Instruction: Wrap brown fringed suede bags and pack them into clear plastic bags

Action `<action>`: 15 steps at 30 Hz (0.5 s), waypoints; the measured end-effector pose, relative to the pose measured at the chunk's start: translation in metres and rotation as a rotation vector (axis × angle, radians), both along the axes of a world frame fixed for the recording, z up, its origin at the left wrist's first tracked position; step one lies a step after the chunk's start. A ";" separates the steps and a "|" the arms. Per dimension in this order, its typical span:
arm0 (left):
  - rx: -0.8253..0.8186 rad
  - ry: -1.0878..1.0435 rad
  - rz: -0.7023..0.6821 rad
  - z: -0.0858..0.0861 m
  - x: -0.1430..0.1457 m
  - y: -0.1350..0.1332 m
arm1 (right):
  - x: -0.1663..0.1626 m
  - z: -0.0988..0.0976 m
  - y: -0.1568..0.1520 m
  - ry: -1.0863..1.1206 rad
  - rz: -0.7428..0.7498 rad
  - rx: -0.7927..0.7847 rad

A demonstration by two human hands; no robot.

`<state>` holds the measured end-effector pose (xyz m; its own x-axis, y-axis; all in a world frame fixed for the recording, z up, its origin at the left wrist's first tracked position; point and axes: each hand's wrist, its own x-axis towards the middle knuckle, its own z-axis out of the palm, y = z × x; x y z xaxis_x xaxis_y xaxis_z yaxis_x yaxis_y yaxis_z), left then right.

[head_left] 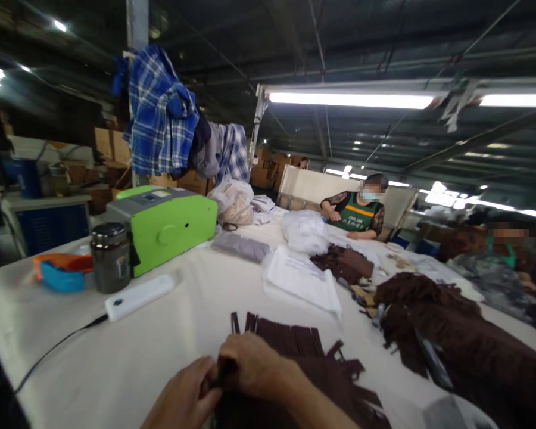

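At the front of the table, dark brown cloth pieces (290, 336) with narrow strips along their edges lie under and beside my hands. My right hand (252, 360) is closed, its fingers curled over a bit of the dark brown cloth. Close against it, my left hand (190, 390) pinches the same dark cloth between thumb and fingers. My fingers hide most of the part being held. Two thin dark strips stick up just beyond my right hand.
Leftward stand a green and grey machine (174, 229), a dark jar (111, 259), a white cabled device (140, 297) and an orange and blue object (62, 274). White papers (301, 277), a plastic bag (304, 231) and brown garments (446, 322) lie ahead and right. A co-worker (360, 211) sits opposite.
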<state>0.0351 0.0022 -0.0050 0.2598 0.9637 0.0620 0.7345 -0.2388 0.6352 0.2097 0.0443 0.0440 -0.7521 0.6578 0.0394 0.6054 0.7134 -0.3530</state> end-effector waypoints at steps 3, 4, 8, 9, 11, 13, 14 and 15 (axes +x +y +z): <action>0.004 -0.077 -0.136 0.018 0.038 -0.024 | 0.045 -0.012 -0.016 0.105 -0.120 -0.026; -0.031 -0.113 -0.254 0.023 0.050 -0.029 | 0.060 -0.015 -0.024 0.121 -0.166 -0.043; 0.014 -0.242 -0.311 0.017 0.053 -0.035 | 0.096 -0.029 -0.050 0.170 -0.277 -0.073; 0.075 -0.222 -0.206 0.009 0.044 -0.031 | 0.099 -0.031 -0.054 0.187 -0.288 -0.067; 0.191 -0.082 -0.027 -0.014 0.020 -0.019 | 0.103 -0.031 -0.061 0.227 -0.303 -0.066; 0.308 0.132 -0.036 -0.041 0.000 -0.006 | 0.112 -0.027 -0.067 0.262 -0.347 -0.079; 0.324 0.201 -0.074 -0.053 -0.005 -0.002 | 0.120 -0.025 -0.071 0.270 -0.389 -0.078; 0.343 0.239 -0.116 -0.064 -0.007 0.000 | 0.130 -0.024 -0.074 0.265 -0.448 -0.064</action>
